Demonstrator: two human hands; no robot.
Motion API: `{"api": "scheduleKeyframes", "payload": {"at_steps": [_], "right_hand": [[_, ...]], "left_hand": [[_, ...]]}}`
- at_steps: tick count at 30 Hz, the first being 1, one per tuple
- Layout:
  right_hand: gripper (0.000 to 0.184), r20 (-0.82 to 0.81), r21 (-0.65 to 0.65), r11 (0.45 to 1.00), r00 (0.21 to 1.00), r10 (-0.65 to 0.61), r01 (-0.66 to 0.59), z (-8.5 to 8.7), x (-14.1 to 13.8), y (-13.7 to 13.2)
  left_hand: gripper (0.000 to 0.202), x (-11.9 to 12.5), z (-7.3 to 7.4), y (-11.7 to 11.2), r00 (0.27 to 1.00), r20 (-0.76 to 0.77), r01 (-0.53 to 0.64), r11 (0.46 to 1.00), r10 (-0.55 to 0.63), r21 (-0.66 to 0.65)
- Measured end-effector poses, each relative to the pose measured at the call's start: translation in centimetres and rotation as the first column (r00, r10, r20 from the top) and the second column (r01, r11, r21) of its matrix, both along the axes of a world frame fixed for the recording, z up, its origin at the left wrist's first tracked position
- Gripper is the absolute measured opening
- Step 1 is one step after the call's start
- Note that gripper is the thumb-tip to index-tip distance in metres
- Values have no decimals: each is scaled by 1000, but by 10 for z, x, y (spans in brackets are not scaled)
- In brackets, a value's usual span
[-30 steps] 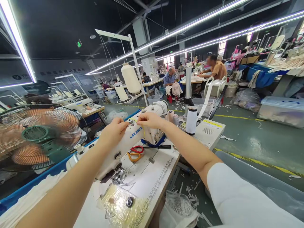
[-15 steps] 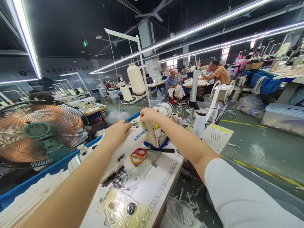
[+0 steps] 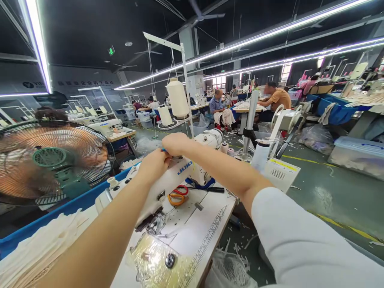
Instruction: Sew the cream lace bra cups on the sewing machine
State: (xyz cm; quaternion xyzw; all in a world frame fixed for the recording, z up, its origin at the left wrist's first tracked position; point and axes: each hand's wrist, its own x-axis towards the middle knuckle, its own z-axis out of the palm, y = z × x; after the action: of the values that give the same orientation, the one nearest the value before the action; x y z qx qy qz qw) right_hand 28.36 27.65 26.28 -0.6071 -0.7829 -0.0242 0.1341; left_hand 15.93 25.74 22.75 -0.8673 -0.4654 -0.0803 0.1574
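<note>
- Head view: the left hand (image 3: 156,162) is curled nearly closed at eight o'clock from the curled right hand (image 3: 176,145), both over the machine (image 3: 174,177) near centre.
- Scissors (image 3: 177,199) are laid at six o'clock from them.
- A light, steady touch is probably best used there.
- Any grip is hidden and cannot be told; a blue speck (image 3: 163,150) is unidentifiable.
</note>
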Motion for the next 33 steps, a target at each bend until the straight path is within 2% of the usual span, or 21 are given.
{"api": "scheduleKeyframes", "payload": {"at_steps": [3, 6, 8, 10, 13, 16, 19, 23, 28, 33], "right_hand": [[11, 138, -85, 996, 990, -22, 33, 0, 15, -7], [1, 235, -137, 987, 971, -53, 87, 6, 26, -4], [12, 261, -136, 986, 964, -54, 93, 9, 24, -2], [18, 263, -123, 991, 965, -13, 47, 11, 16, -4], [12, 283, -130, 992, 958, 40, -3, 12, 10, -9], [13, 322, -161, 984, 947, -18, 73, 12, 16, -9], [17, 301, -135, 984, 951, -72, 117, 13, 20, -5], [5, 252, -136, 990, 968, 15, 20, 13, 17, -7], [14, 216, -111, 992, 976, -42, 67, 15, 18, -7], [4, 79, -60, 996, 994, 75, -70, 16, 19, -7]], "left_hand": [[34, 0, -1, 0, 1000, 13, 7, 1000, -6, -14], [34, 0, 0, 0, 1000, 24, 8, 1000, -8, -23], [34, 0, 0, -1, 1000, 28, 5, 1000, -4, -23], [35, 0, 0, -1, 1000, 28, 3, 1000, -3, -21], [35, -1, 0, -1, 1000, 27, 6, 1000, -5, -24], [35, 0, 1, -1, 1000, 29, 8, 999, -7, -35], [35, 0, 1, -1, 1000, 31, 5, 999, -3, -45], [35, 0, 2, -1, 1000, 31, 4, 998, -2, -55], [33, 0, 4, -2, 999, 37, 3, 999, -1, -54], [33, -1, 4, -3, 1000, 28, 1, 998, 1, -57]]}}
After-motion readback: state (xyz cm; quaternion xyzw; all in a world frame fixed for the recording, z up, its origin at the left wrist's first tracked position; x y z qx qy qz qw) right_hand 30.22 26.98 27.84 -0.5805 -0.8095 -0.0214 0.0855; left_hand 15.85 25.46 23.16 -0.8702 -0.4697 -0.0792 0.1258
